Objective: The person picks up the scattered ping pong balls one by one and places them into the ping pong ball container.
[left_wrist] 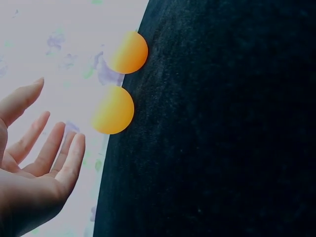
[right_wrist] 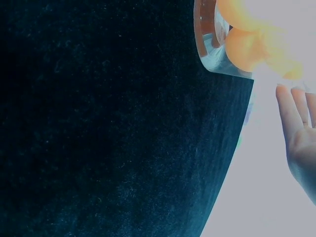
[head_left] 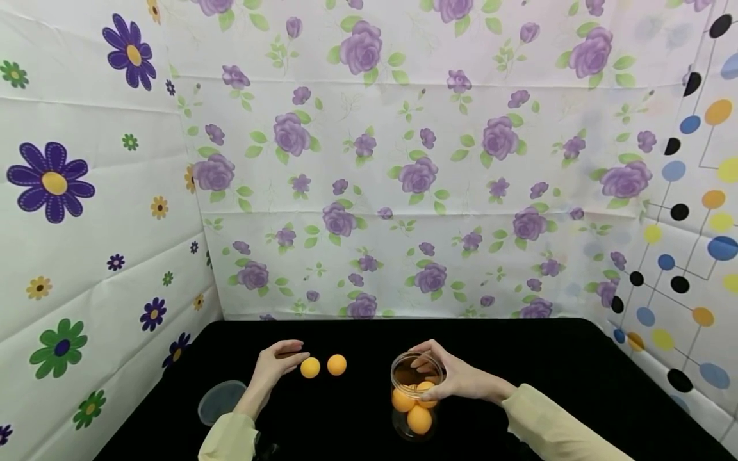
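Note:
My right hand (head_left: 452, 378) grips a clear round jar (head_left: 394, 379) near its uncapped rim, thumb in front and fingers behind. Several orange ping-pong balls (head_left: 419, 420) are inside the jar; in the right wrist view glare washes out part of these balls (right_wrist: 244, 52). My left hand (head_left: 273, 369) is held with loosely bent fingers beside a ping-pong ball (head_left: 310, 367) on the black table. A second ping-pong ball (head_left: 337, 365) lies just to its right. In the left wrist view a gap shows between the left hand (left_wrist: 42, 170) and the nearer ball (left_wrist: 114, 111).
A translucent round lid (head_left: 221, 401) lies at the left, partly behind my left forearm. Black cloth (head_left: 519, 349) covers the table. Patterned curtains (head_left: 380, 192) rise behind it and along both sides.

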`<state>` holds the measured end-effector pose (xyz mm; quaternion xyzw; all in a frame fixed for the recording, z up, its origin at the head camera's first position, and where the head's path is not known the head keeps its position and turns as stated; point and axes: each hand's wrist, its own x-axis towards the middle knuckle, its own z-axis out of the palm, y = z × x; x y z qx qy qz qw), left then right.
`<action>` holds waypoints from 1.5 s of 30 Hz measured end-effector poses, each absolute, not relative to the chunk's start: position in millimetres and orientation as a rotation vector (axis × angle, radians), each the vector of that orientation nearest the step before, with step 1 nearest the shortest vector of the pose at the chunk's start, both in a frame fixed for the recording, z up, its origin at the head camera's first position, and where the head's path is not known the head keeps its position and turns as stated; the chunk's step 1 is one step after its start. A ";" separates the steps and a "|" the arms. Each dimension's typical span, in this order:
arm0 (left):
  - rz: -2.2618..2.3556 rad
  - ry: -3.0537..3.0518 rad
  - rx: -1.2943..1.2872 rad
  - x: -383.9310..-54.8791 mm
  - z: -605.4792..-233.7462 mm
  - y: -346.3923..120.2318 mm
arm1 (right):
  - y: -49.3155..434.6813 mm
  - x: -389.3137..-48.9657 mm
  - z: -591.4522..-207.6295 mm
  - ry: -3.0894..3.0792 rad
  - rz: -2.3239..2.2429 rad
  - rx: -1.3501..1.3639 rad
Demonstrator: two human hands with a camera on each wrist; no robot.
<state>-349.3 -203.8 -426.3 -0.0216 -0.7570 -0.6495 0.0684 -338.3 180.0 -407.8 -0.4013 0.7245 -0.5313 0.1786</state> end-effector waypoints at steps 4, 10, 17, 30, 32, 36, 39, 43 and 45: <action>-1.957 -2.290 -0.057 -347.6 -428.0 -202.4 | 179.9 -338.0 -408.0 2.037 -1.513 -1.134; -1.925 -2.296 -0.046 -348.6 -432.2 -202.3 | 179.2 -338.8 -409.0 2.035 -1.510 -1.137; -1.912 -2.316 -0.026 -350.1 -434.6 -202.7 | 178.6 -337.6 -407.5 2.020 -1.516 -1.153; -1.894 -2.356 -0.003 -352.8 -437.0 -199.7 | 179.7 -338.1 -409.0 2.010 -1.521 -1.155; -1.897 -2.355 -0.004 -352.8 -437.4 -198.9 | 179.8 -338.4 -409.3 2.012 -1.523 -1.151; -1.904 -2.353 -0.001 -353.1 -439.2 -198.1 | 179.9 -338.3 -409.5 2.009 -1.529 -1.142; -1.903 -2.355 0.004 -353.5 -441.1 -198.0 | 180.1 -338.3 -409.3 2.008 -1.530 -1.132; -1.900 -2.352 0.004 -353.9 -443.0 -198.2 | 180.4 -338.3 -408.6 2.007 -1.530 -1.124; -1.904 -2.352 0.003 -354.0 -443.6 -198.5 | 180.4 -338.2 -408.5 2.011 -1.529 -1.119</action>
